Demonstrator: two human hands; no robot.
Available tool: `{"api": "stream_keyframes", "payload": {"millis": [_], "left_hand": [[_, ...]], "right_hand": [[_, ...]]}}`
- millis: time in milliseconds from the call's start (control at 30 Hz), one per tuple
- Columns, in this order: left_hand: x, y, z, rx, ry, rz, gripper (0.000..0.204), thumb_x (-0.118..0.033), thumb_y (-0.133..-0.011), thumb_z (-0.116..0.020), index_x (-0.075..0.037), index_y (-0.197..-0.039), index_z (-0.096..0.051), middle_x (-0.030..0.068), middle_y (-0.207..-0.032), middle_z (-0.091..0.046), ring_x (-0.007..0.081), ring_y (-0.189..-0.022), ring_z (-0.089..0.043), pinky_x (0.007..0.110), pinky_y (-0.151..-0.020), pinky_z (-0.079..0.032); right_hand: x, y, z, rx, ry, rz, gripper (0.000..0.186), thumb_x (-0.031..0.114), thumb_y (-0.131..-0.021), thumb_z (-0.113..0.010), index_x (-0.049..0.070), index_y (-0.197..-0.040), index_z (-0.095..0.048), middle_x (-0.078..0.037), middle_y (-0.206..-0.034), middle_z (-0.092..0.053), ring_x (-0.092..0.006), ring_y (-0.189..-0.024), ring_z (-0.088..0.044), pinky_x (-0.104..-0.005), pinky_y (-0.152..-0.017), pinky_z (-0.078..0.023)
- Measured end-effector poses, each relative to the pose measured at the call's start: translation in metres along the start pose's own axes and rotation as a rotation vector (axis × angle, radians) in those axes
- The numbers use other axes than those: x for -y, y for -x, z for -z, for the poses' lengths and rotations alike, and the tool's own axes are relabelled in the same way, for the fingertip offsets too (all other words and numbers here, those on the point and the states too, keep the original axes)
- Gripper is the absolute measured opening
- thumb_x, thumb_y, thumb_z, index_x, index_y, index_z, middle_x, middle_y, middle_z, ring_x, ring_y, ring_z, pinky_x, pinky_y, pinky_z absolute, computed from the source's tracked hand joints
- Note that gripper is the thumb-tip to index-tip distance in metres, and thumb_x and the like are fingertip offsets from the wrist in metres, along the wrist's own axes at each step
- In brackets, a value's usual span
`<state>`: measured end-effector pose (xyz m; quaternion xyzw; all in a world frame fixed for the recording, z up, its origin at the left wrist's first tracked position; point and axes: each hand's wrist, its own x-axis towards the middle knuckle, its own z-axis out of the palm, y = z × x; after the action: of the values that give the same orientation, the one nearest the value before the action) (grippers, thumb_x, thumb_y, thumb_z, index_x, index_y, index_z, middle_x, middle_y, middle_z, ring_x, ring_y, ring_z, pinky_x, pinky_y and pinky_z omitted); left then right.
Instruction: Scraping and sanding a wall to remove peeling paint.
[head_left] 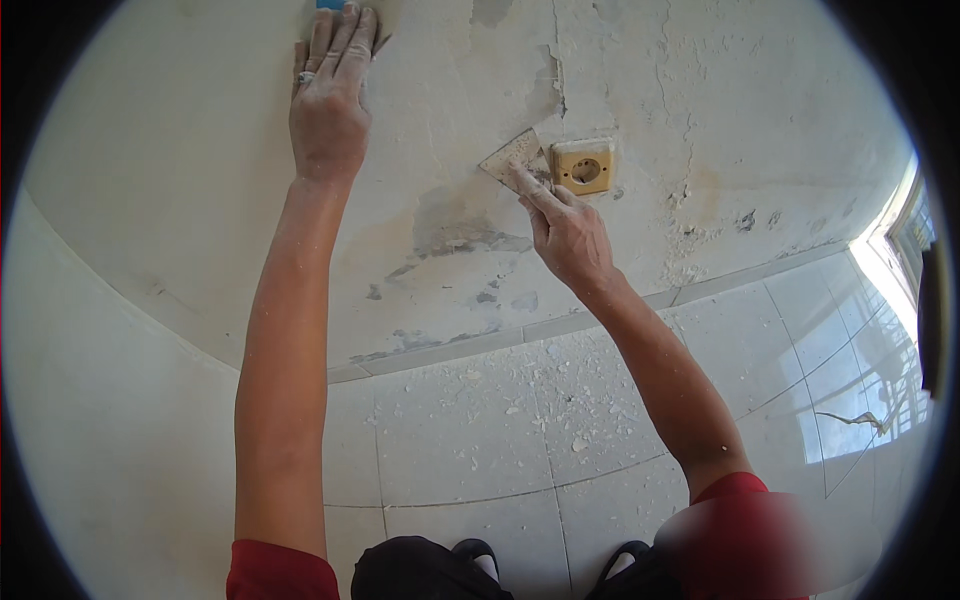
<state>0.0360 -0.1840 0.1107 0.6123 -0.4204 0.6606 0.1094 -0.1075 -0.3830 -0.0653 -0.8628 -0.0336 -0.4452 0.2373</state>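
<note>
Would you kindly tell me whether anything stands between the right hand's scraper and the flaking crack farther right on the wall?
Yes: the yellowish wall socket sits just right of the scraper, between it and the flaking crack.

You've 2 hands in view: 1 L hand [330,115], upper L of frame, & 1 R hand [575,237], R of ctr. Also 1 scraper [518,155], upper ctr; 1 blue item [330,4], top edge, partly cut off; 1 wall socket [570,160], upper R of ctr; 1 ring [306,77], upper L; 2 red sleeves [283,572] [735,487], btm; 2 dark shoes [474,547] [630,547], btm ctr. Pale flakes [580,443], lower ctr: too many to count.
</note>
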Motion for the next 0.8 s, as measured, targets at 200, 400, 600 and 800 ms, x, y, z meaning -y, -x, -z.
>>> {"api": "stream_keyframes", "payload": {"millis": [200, 400, 600, 800], "left_hand": [[-0.078, 0.168, 0.019, 0.475, -0.003, 0.081, 0.05, -0.005, -0.095, -0.048, -0.015, -0.143, -0.053, 0.0011, -0.152, -0.047, 0.0202, -0.145, -0.036, 0.044, -0.118, -0.03], [-0.092, 0.121, 0.006, 0.35, 0.009, 0.165, 0.05, -0.005, -0.095, -0.047, -0.014, -0.144, -0.052, 0.003, -0.152, -0.047, 0.0231, -0.146, -0.035, 0.047, -0.118, -0.03], [-0.1, 0.041, -0.03, 0.172, 0.033, 0.093, 0.055, -0.004, -0.092, -0.049, -0.014, -0.146, -0.05, 0.001, -0.153, -0.046, 0.0227, -0.147, -0.034, 0.047, -0.12, -0.026], [-0.15, 0.165, -0.022, 0.569, -0.023, -0.103, 0.055, -0.012, -0.093, -0.046, -0.016, -0.148, -0.047, -0.0033, -0.158, -0.038, 0.0168, -0.148, -0.03, 0.041, -0.122, -0.019]], "right_hand": [[-0.019, 0.06, -0.034, 0.337, 0.19, 0.169, 0.056, 0.013, -0.097, -0.06, 0.03, -0.148, -0.046, -0.016, -0.098, -0.072, -0.0289, -0.059, -0.066, -0.0376, -0.05, -0.054], [-0.022, 0.02, 0.002, 0.119, 0.065, -0.025, 0.058, 0.014, -0.096, -0.061, 0.032, -0.149, -0.044, -0.016, -0.095, -0.072, -0.0297, -0.06, -0.067, -0.0392, -0.051, -0.055], [-0.023, 0.049, -0.013, 0.267, 0.073, 0.03, 0.049, 0.017, -0.097, -0.059, 0.029, -0.144, -0.051, -0.018, -0.089, -0.069, -0.0338, -0.066, -0.067, -0.0438, -0.057, -0.054], [-0.043, 0.108, 0.014, 0.593, 0.053, -0.048, 0.048, 0.017, -0.097, -0.057, 0.029, -0.144, -0.051, -0.016, -0.088, -0.069, -0.0328, -0.065, -0.067, -0.044, -0.058, -0.054]]}}
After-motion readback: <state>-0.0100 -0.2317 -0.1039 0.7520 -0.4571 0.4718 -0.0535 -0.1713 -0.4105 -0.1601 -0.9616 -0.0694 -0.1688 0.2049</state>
